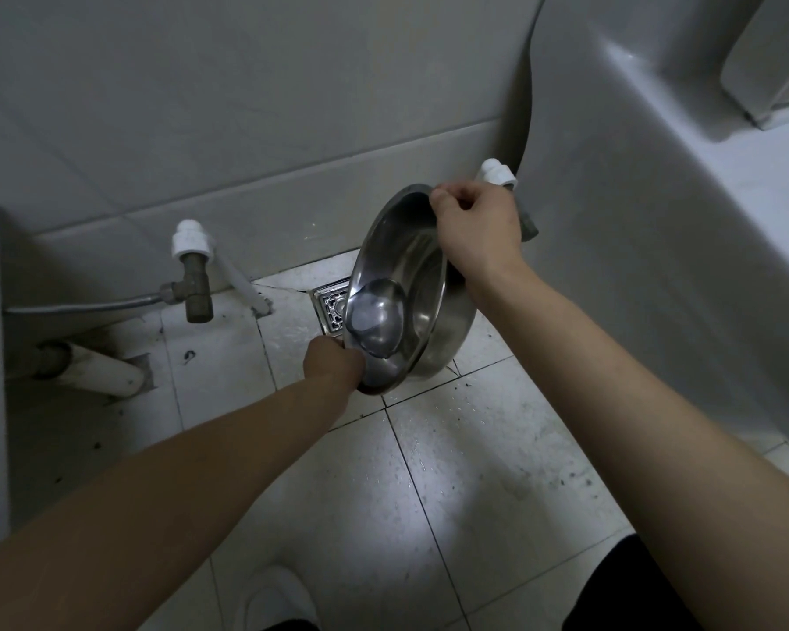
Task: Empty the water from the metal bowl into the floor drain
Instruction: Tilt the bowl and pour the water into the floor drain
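Head-worn camera looks steeply down, close over the tiled floor (465, 485).

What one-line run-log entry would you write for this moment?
metal bowl: tilted steeply by floor drain | left hand: grips lower rim | right hand: grips upper rim | water: cannot tell

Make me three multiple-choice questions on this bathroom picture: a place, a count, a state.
1. Where is the floor drain, relative to the bowl? A) partly behind it B) inside it C) nowhere near it
2. How many hands hold the bowl? A) none B) one C) two
3. How is the bowl held? A) level B) steeply tilted C) upside down
Answers: 1 A, its grate peeks out left of the bowl; 2 C, left hand grips the lower rim, right hand the upper; 3 B, its rim stands nearly upright.
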